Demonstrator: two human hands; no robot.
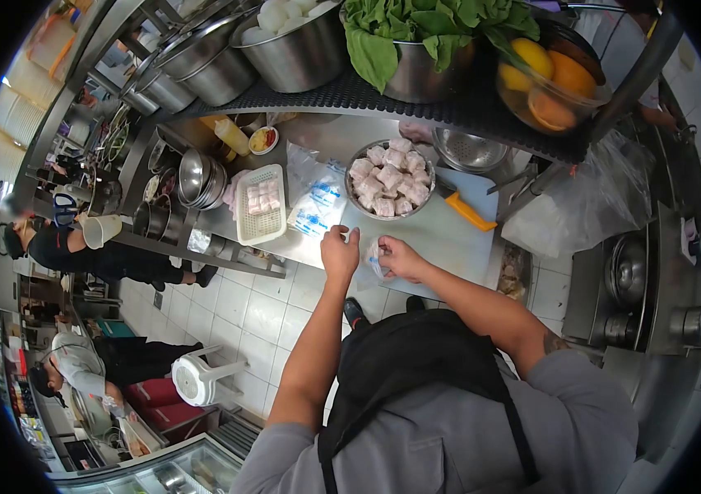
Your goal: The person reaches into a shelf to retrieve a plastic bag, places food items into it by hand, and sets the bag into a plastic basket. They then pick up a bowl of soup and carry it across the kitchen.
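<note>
Right of the white basket (262,229), the left hand (339,253) is pinching one edge of a small plastic bag (374,258) above the cutting board (441,239). The right hand (401,258) is gripping the opposite edge. Pulling evenly is probably holding its mouth open.

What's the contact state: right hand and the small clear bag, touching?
Touching. The head view shows the right hand with its fingers closed on the small clear bag, and no gap between them.
</note>
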